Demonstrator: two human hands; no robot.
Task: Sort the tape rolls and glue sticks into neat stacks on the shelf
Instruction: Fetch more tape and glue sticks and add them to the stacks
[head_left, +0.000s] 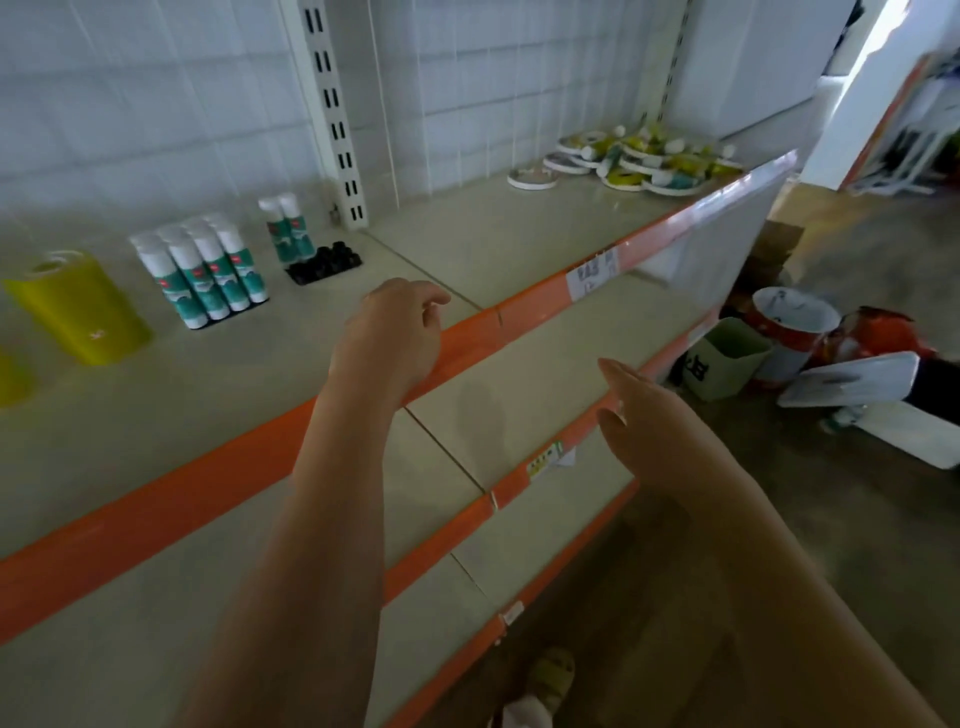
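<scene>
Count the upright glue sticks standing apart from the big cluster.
2: a pair of white-capped teal glue sticks standing side by side behind the black plastic tray, right of the cluster. None seem hidden.

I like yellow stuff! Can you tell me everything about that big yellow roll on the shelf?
The yellow roll stands at the left of the top shelf, leaning in this wide view. It looks like smooth, shiny plastic tape with a pale hollow core at the top. Nothing touches it; the glue sticks stand apart to its right.

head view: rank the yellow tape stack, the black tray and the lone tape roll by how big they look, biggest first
1. yellow tape stack, though it sits nearest the camera
2. and 3. black tray and lone tape roll look alike; the roll is farther away, so unsure
</scene>
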